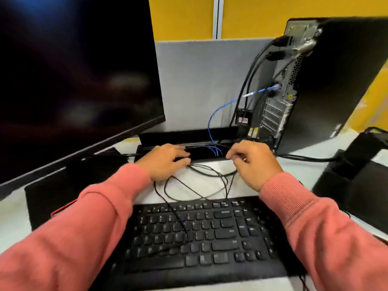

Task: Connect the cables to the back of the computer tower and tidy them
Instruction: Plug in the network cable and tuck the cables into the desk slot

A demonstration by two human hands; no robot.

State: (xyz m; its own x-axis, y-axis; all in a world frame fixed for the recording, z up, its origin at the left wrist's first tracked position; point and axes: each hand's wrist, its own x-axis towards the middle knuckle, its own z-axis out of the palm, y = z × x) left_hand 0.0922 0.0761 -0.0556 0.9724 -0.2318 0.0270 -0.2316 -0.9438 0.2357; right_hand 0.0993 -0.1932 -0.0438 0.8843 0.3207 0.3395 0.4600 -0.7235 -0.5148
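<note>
Left hand: the left hand lies palm down at the front edge of the cable tray, fingers curled onto a thin black cable where it meets the tray lip; whether they pinch it or only press it down cannot be told.
Right hand: the right hand is held just right of the left, fingers curled inward, thumb and forefinger pinching the same loose black cable near its right bend.
Sleeves: both forearms wear pink sleeves that reach in over the keyboard.
Loose cable: the thin black cable lies in untidy loops on the white desk between the hands, one strand trailing over the keyboard's keys.
Keyboard: a black keyboard lies nearest the person, just behind the loops.
Cable tray: a long black cable tray runs along the desk's back, open in front of the hands.
Blue cable: a blue network cable rises from the tray to a port on the tower's back.
Computer tower: the black computer tower stands upright at the right rear, back panel turned towards the person, with several black cables already plugged in high on it.
Monitor: a dark monitor fills the left.
Partition: a grey partition stands behind the tray.
</note>
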